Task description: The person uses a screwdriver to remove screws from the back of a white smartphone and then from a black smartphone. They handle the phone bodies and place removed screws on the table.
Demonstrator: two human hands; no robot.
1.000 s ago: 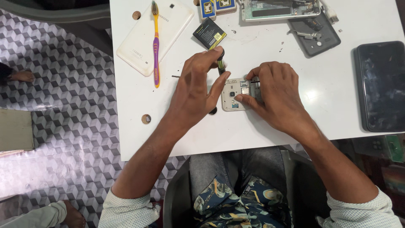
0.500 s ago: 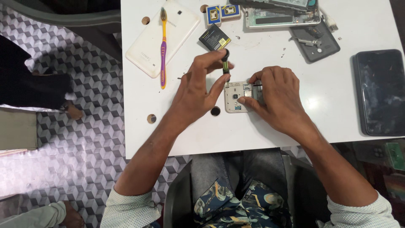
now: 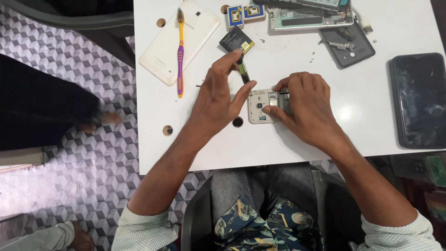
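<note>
Pinching screwdriver (image 3: 242,70), steadying opened phone (image 3: 260,106)

Little shifts at the bench

On the floor at left, a dark-clothed person (image 3: 42,109) now fills more of the view, a bare foot (image 3: 109,117) stepping nearer the white table (image 3: 325,144); a second earlier only a foot showed.

Bright, even overhead light. White table (image 3: 371,107) near overexposed, soft glare patch right of right hand (image 3: 304,109). Short soft shadows under left hand (image 3: 218,100) and right hand. Dark tablet (image 3: 420,100) screen at right shows faint reflections and smudges. Dark figure (image 3: 42,109) at left motion-blurred. Centre sharp. Near right corner dim, murky. Slight wide-angle stretch at edges.
</note>
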